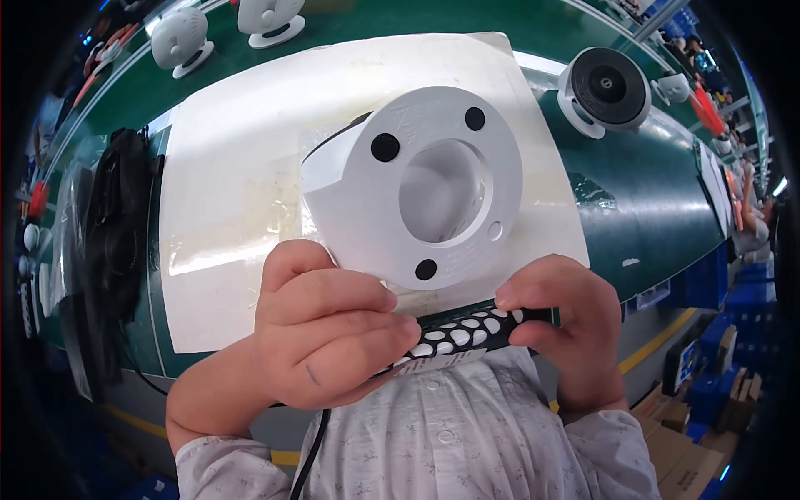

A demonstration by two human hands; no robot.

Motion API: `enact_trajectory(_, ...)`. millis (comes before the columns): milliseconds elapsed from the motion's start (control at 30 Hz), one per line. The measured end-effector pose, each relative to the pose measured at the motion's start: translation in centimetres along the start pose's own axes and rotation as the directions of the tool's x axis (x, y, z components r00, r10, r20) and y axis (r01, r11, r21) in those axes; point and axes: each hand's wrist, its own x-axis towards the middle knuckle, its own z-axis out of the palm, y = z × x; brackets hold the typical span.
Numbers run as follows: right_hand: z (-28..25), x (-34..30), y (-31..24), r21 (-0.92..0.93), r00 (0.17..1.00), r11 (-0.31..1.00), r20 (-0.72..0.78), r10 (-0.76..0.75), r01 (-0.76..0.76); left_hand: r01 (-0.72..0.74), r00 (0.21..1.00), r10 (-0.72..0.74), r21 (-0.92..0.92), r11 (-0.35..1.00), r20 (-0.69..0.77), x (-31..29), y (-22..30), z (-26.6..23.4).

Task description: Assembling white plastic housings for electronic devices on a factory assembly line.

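Note:
A white device with a round ring-shaped base [504, 179] lies tipped on the board, its underside facing me. Three round black pads are stuck on the ring, and a small pale round mark shows at its lower right. Between the base and my body, both hands hold a black sheet with rows of white round spots [461, 336]. My left hand [325, 329] is closed round the sheet's left end, with its upper fingers close to the base's lower edge. My right hand [567, 312] pinches the right end between thumb and forefinger.
A pale board [225, 208] lies on the green table [658, 183]. At the right stands a white device with a round black front [607, 87]; similar white ones [179, 40] stand at the back left. A black bag-like item [117, 225] lies left. A black cable [312, 454] hangs below my left hand.

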Motion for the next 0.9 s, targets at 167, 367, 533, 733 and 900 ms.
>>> enact_trajectory(167, -0.2, 0.3, 0.3, -0.047, 0.988, 0.987, 0.019, -0.152, 0.153, 0.041, 0.999, -0.04, -0.039, 0.998, 0.016, 0.1, 0.0, 0.0)
enact_trajectory(367, 0.4, 0.5, 0.4, -0.17, 0.976, 0.963, -0.019, -0.215, 0.209, 0.033, 0.999, -0.033, -0.01, 0.999, 0.01, 0.1, 0.1, 0.1)
enact_trajectory(533, 0.5, 0.5, 0.2, -0.23, 0.977, 0.951, -0.012, -0.214, 0.206, 0.047, 0.994, -0.049, -0.022, 0.999, -0.102, 0.4, 0.2, 0.5)
enact_trajectory(733, 0.1, 1.8, 0.0, -0.315, 0.948, 0.936, -0.216, -0.233, 0.159, 0.022, 0.995, -0.021, 0.017, 1.0, -0.095, 0.4, 0.3, 0.5)
enact_trajectory(900, 0.5, 3.9, 0.7, -0.271, 0.986, 0.963, -0.159, -0.046, 0.001, 0.009, 0.996, -0.004, 0.056, 0.998, -0.087, 0.3, 0.3, 0.5)
